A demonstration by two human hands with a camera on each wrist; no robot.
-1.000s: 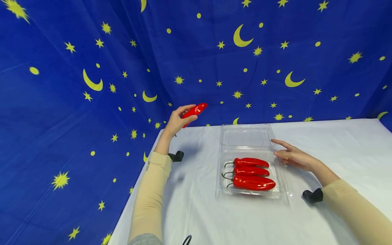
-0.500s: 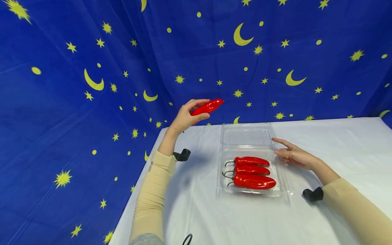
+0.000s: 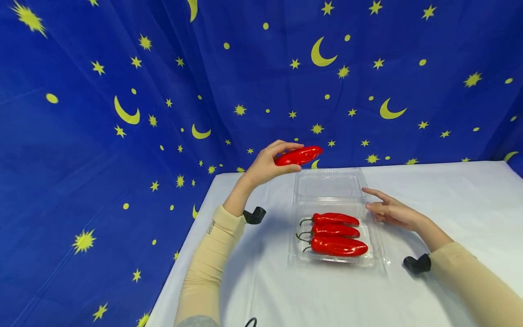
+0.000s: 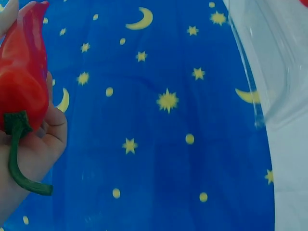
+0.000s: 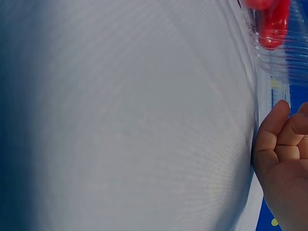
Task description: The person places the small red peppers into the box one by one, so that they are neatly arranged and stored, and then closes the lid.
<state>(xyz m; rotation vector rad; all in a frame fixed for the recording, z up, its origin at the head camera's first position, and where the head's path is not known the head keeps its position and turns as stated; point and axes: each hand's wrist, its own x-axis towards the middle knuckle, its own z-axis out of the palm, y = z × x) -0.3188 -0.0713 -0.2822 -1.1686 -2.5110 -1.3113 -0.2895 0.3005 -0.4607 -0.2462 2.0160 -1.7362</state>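
In the head view my left hand [image 3: 267, 163] holds a red pepper [image 3: 300, 156] between thumb and fingers, raised above the back of the table. The left wrist view shows that pepper's curved green stem [image 4: 18, 154] pointing back over the palm. A clear plastic clamshell box [image 3: 377, 254] lies unfolded, its lid [image 3: 328, 184] toward the back. Several red peppers [image 3: 336, 231] lie side by side in its base, stems to the left. My right hand [image 3: 394, 211] is at the box's right side, index finger extended at the lid's edge; contact is unclear.
The box stands on a table with a white cloth [image 3: 278, 290]. Blue curtains [image 3: 261, 81] with yellow moons and stars close off the back and left. Black wrist mounts [image 3: 416, 263] stick out from both wrists. A thin black cable loop [image 3: 251, 322] shows at the front edge.
My left hand has carried the pepper to the right, from the back left toward the lid, and the pepper has turned closer to level. The right hand and the box stay put.
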